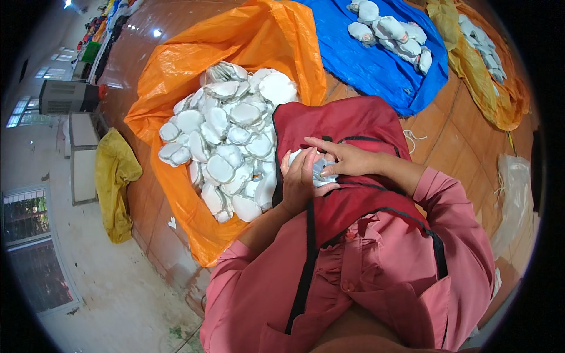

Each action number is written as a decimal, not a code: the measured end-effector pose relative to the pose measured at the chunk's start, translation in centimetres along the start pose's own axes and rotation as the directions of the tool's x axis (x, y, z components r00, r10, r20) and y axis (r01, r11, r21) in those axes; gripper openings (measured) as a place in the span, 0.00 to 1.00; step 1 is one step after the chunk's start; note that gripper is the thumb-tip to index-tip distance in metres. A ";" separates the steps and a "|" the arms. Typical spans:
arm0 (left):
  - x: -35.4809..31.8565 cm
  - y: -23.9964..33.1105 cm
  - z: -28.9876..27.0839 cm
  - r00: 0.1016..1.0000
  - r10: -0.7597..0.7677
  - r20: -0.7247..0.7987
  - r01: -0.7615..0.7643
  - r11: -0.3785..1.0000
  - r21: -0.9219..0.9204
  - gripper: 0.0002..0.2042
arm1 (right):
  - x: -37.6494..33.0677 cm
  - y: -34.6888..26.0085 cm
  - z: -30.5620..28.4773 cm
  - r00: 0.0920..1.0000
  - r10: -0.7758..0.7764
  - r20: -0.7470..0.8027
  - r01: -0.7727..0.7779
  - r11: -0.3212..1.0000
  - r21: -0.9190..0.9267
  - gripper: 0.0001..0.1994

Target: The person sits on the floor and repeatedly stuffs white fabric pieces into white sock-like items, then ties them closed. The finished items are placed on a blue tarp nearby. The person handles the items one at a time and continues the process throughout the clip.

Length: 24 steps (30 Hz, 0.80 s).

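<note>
Over the red apron [359,123] on my lap, both hands hold a small white-and-grey padded fabric piece [321,169]. My left hand [297,182] wraps round its left side with bent fingers. My right hand [350,159] presses on it from the right, fingers reaching over the top and thumb against its grey face. The fingers hide much of the piece. Just left of the apron, a large pile of white oval fabric pads [220,147] lies on an opened orange plastic sack [176,65].
Ahead, a blue sack [406,94] bears several white bundles [391,32]. Farther right, an orange-yellow sack [506,112] holds more white pieces. A yellow sack [118,182] leans near the left wall. Clear plastic [511,203] lies at right on the tiled floor [465,153].
</note>
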State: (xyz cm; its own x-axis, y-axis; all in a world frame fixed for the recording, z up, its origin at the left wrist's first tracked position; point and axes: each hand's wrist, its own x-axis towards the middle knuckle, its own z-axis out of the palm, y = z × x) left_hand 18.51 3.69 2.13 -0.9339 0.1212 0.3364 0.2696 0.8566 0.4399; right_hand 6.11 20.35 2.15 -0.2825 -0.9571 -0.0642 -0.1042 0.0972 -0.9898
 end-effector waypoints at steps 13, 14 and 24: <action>-1.9 -1.9 2.9 0.985 0.076 -0.156 -0.070 0.997 0.043 0.51 | -2.5 0.2 1.8 0.992 0.124 -0.024 -0.103 0.903 0.418 0.30; -2.3 -2.0 3.2 0.984 0.067 -0.167 -0.059 0.997 0.051 0.50 | -2.9 0.4 2.2 0.992 0.085 -0.088 -0.047 0.928 0.369 0.31; -2.2 -2.5 3.7 0.982 0.103 -0.159 -0.121 0.987 -0.110 0.45 | -5.3 2.9 2.8 0.962 0.079 -0.262 -0.023 0.977 0.211 0.35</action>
State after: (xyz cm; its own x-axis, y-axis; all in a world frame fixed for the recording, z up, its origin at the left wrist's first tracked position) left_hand 18.97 3.15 -2.80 -0.8521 0.1274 0.5077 0.4047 0.7755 0.4846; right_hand 9.95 24.96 -0.73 -0.5300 -0.8413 -0.1067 0.1061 0.0590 -0.9926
